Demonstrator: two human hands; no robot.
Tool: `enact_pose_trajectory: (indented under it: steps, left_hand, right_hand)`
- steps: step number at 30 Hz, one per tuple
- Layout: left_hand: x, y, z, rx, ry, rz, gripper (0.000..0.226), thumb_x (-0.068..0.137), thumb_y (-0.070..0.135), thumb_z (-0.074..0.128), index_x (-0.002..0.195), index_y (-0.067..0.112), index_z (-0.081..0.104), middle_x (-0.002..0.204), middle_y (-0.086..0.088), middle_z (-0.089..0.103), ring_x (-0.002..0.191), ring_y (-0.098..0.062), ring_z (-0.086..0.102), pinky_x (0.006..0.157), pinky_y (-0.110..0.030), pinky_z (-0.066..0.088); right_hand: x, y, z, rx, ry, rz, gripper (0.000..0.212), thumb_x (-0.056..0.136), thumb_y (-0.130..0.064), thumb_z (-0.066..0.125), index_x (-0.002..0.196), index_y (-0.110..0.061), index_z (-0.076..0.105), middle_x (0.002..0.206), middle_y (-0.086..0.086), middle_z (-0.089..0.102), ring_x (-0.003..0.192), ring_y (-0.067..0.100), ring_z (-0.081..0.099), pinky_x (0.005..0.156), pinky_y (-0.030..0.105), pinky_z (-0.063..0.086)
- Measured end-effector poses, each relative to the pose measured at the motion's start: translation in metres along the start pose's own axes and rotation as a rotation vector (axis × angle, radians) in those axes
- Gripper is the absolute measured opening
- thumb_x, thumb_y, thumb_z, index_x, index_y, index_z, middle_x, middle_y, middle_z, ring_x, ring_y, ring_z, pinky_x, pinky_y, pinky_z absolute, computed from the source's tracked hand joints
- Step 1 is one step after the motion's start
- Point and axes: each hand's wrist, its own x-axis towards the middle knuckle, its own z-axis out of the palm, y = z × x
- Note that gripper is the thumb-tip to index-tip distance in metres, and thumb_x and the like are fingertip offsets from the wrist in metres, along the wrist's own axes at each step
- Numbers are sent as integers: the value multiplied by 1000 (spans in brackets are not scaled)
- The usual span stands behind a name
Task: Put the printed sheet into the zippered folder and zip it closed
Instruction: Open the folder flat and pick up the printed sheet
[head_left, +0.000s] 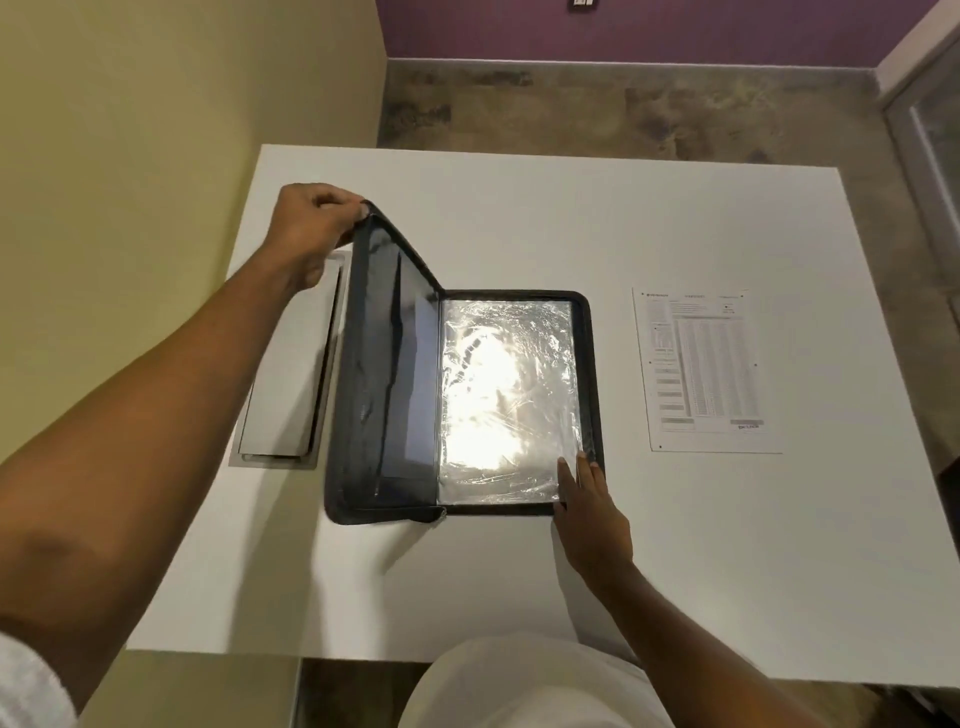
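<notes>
**Paper sheet waits flat, folder held open**

Paper, thin and limp: your printed sheet (709, 370) lies flat on the white worktop (519, 218), at three o'clock from the zippered folder (462, 400) and well apart from it. It will likely cling to the surface, so slide it to an edge or lift a corner before pinching. Your left hand (311, 228) fingers pinch the raised cover's top corner; the cover looks soft. Your right hand (589, 499) rests open on the glossy, probably slippery plastic sleeve (509, 400) at five o'clock.

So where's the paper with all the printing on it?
The printed sheet lies flat on the white table, on the right side of the head view, apart from the open zippered folder to its left; neither hand touches it.
</notes>
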Motion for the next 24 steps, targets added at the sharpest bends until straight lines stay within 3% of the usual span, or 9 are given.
enact_pose_trajectory:
  steps: [3,6,9,11,15,18,24]
  left_hand:
    - [6,-17,-17,34,100,-59,21,90,5,77,76,21,76,80,5,75,73,-11,69,69,-22,60]
    - [12,-39,-31,123,182,-69,8,90,13,79,88,21,80,88,1,76,74,-11,67,68,-26,58]
    - [15,-62,-40,425,285,35,7,87,9,74,92,15,75,86,-7,71,66,-9,60,65,-18,51]
    - [14,-78,-42,601,314,65,7,87,7,68,89,9,75,88,-15,74,73,-19,66,71,-22,50]
    - [10,-110,-43,750,260,-26,29,89,24,76,109,3,76,110,-21,76,108,-41,68,99,-42,55]
    - [0,-131,-42,816,143,-138,58,84,34,86,129,4,67,123,-22,71,120,-43,61,103,-50,52]
    - [-8,-157,-34,787,5,-218,81,75,21,94,141,0,53,141,-23,58,129,-43,57,109,-51,49]
  right_hand:
    - [-1,6,1,-5,-4,-5,63,108,-29,45,164,-27,15,175,3,7,162,24,8,106,41,55]
    - [-3,8,0,-12,0,4,63,108,-30,45,164,-27,16,174,3,8,161,24,10,104,41,56]
    - [-4,7,-2,-30,-3,5,63,108,-27,44,164,-25,17,174,6,9,161,26,12,110,40,52]
    - [-2,7,-3,-20,-11,3,63,108,-26,44,165,-24,16,174,7,8,161,27,11,114,41,47]
    - [2,5,-2,-2,-25,21,63,108,-28,41,165,-27,13,175,4,2,162,26,6,118,40,43]
    - [3,6,2,-16,-30,19,65,107,-28,41,165,-27,11,175,5,2,162,26,5,120,40,40]
    - [7,7,4,-96,-34,0,66,108,-28,40,166,-22,7,174,10,4,161,29,9,124,37,35]
